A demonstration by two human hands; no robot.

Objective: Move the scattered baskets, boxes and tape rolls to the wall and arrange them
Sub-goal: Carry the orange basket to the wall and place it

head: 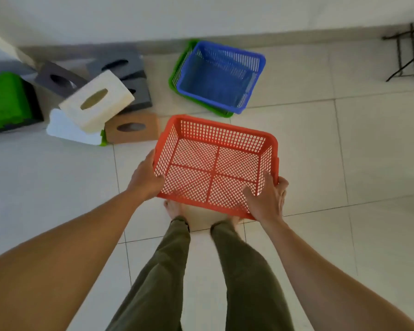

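An empty orange mesh basket [215,163] is held above the floor in front of me. My left hand [145,177] grips its left rim and my right hand [268,199] grips its near right corner, thumb inside. Beyond it, by the wall, a blue basket [221,75] sits nested inside a green basket [177,75]. To the left lies a heap of tissue boxes: a white one [97,101] tilted on top, a brown one [133,127], and grey ones [120,64] behind. No tape rolls show.
A green box [4,99] on a dark base stands at the far left. Black metal legs [406,51] stand at the top right by the wall. My legs and bare feet are below the orange basket on the pale tiled floor [344,151].
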